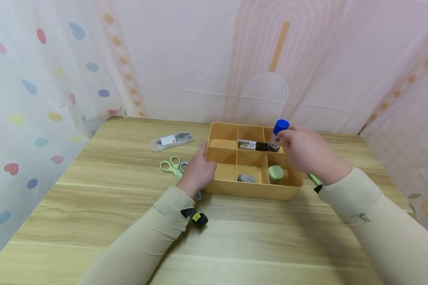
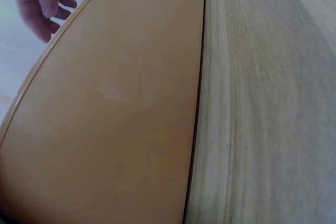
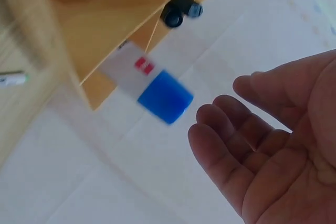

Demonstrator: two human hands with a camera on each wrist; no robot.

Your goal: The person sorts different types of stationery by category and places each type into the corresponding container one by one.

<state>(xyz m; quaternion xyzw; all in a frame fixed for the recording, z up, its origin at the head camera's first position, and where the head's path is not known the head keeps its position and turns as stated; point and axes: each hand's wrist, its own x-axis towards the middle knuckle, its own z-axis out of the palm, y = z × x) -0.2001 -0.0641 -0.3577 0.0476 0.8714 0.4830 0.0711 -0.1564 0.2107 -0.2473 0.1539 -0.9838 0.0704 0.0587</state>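
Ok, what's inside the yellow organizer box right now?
The box holds two black markers, a blue-capped glue stick, a grey item and a green round item. The right hand covers part.

One organizer tray (image 1: 253, 190), two markers (image 1: 251, 145), one glue stick (image 1: 278, 134), one pair of scissors (image 1: 172, 165).

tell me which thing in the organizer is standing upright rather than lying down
The glue stick with the blue cap, in the far right compartment of the yellow organizer. The two black markers lie flat; the right hand is beside it, open.
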